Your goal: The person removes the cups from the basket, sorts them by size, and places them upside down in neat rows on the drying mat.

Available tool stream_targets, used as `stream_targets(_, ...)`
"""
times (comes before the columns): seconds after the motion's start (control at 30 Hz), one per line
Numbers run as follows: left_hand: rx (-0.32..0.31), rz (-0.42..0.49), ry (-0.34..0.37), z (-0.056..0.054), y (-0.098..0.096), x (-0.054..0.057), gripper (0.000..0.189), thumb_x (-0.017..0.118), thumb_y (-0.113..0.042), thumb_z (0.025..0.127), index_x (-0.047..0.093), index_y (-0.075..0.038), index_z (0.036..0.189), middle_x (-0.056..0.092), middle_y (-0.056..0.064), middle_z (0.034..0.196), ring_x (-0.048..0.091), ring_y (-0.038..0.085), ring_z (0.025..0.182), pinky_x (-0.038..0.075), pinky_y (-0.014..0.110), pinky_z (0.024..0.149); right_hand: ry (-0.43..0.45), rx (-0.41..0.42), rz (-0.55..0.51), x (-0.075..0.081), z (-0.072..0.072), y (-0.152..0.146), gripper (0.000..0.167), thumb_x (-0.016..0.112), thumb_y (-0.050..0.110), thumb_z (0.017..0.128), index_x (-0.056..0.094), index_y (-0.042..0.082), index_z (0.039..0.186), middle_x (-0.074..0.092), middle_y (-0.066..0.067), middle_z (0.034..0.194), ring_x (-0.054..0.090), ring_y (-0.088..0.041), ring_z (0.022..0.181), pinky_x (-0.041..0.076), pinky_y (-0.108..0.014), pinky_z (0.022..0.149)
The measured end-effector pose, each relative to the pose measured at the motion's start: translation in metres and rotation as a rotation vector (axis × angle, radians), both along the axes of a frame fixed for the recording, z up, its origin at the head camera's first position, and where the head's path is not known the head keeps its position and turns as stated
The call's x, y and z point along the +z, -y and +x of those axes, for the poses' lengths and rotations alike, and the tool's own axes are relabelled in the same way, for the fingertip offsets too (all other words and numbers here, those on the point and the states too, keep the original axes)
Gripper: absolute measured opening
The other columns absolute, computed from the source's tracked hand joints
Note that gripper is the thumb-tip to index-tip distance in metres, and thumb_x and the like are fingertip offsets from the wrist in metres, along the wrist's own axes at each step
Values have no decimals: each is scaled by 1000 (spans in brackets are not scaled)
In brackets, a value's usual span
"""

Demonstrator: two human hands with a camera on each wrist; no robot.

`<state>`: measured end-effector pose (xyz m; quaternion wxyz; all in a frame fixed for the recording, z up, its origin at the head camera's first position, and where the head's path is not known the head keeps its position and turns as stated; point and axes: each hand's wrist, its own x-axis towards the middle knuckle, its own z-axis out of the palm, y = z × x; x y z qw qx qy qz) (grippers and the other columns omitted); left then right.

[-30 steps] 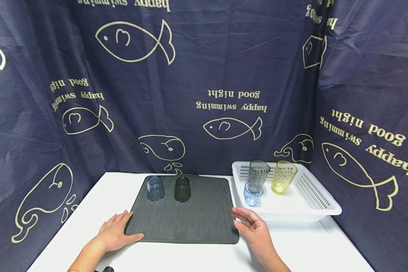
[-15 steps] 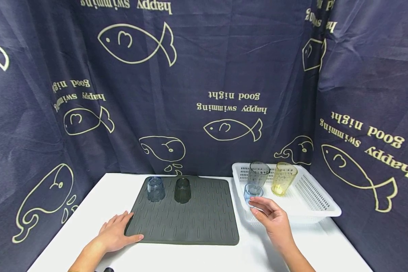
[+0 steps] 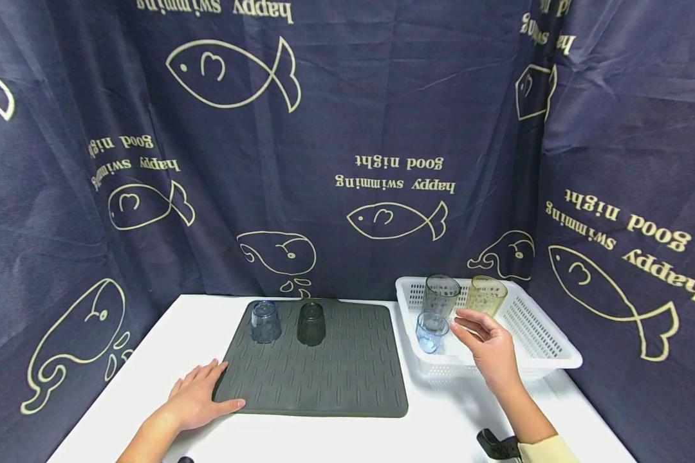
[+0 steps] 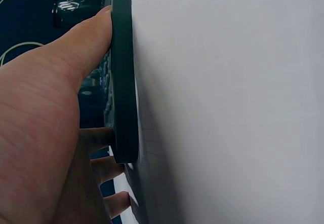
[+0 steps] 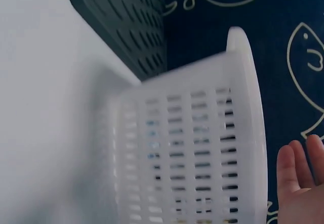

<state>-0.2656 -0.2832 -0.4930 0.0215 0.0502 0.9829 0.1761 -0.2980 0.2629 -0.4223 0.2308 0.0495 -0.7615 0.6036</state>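
A dark blue curtain (image 3: 324, 116) hung in folds behind the far edge of a white table (image 3: 313, 444) and along its left and right sides. Pale outlined fish (image 3: 395, 220) and whales (image 3: 278, 251) patterned the cloth, with upside-down lettering (image 3: 395, 183) reading "happy swimming" and "good night" beside some fish.

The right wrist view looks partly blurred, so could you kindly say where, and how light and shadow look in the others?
Right wrist: the left part of the basket is smeared, the curtain clearer; left wrist: a soft shadow lies on the table along the mat, with glare on a glass; head: sharper, the table bright.
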Motion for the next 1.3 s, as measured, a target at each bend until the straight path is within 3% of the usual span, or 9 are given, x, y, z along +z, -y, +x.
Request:
stream_targets(0.13,1,3,7,-1,0,-1,103,71,-68,82,43,4,150,37,36,156,31,64,141,23,83,108,53,-31,72,4,-6,-7,47,79,24,92,65,2,130,67,23,111,67,5,104,54,-9,84)
stream_targets(0.2,1,3,6,-1,0,-2,104,71,-69,82,42,4,150,37,35,156,31,65,141,23,83,108,84,-35,116,6,-9,-9,49,79,28,92,64,4,132,67,14,118,67,0,109,54,-8,84)
stream_targets(0.33,2,6,3,-1,1,-2,104,71,-68,82,42,4,150,37,36,156,30,65,141,22,83,108,166,-40,211,9,-17,-15,58,78,37,92,60,4,136,63,-10,138,64,-21,124,53,-9,85)
stream_targets(0.47,3,14,11,0,1,-1,104,71,-68,82,42,4,151,36,36,156,29,64,141,20,84,108,248,-43,289,12,-22,-18,68,78,44,90,56,5,141,56,-18,148,57,-35,134,57,-28,96)
stream_targets(0.57,3,20,14,0,1,0,104,72,-68,83,42,5,151,36,36,156,29,65,141,20,84,108,290,-37,329,15,-24,-18,74,78,46,90,53,3,144,53,-21,150,54,-40,136,53,-48,104)
stream_targets(0.63,4,19,10,0,1,0,104,72,-68,83,42,5,150,36,36,156,29,64,141,20,84,108,310,-35,353,15,-26,-18,78,79,48,89,51,2,146,51,-24,150,52,-42,137,50,-54,107)
stream_targets(0.9,6,4,-14,-2,0,0,103,73,-68,82,44,5,149,40,37,152,34,64,139,27,81,107,347,-22,482,14,-38,-22,83,78,49,89,47,-2,147,50,-27,150,52,-46,135,50,-56,105)
stream_targets(1.13,-7,26,-47,-1,-2,3,100,75,-65,82,46,4,148,42,37,151,37,63,138,34,77,105,396,37,520,14,-49,-24,88,79,52,87,47,-5,146,52,-29,147,52,-46,134,50,-56,105)
stream_targets(1.3,-27,53,-108,2,-9,1,96,77,-62,82,48,2,147,44,34,150,40,59,137,38,74,103,408,61,553,13,-54,-25,86,80,50,86,51,-7,143,55,-32,142,53,-46,131,51,-55,103)
